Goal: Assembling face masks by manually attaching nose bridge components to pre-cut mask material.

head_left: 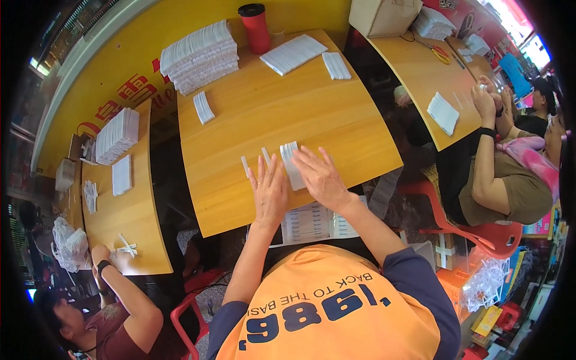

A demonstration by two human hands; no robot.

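Observation:
On the wooden table [288, 117] before me, a short row of narrow white paper-like strips [290, 157] lies side by side between my hands. My right hand [324, 180] is spread, its fingertips at the right edge of that row; whether they press on it I cannot tell. Just left of the row, my left hand [270, 191] lies with its fingers stretched out. Two loose white strips stick out beyond its fingers, one strip [245, 165] to the left and another strip [266, 156] past the fingertips. Neither hand grips anything.
A tall pile of white strips [201, 57] and a red tumbler [256, 33] stand at the table's back. Flat bundles of strips [294, 54] lie back right; a smaller bundle [203, 108] lies left. People work at side tables. Printed sheets [307, 223] sit below the front edge.

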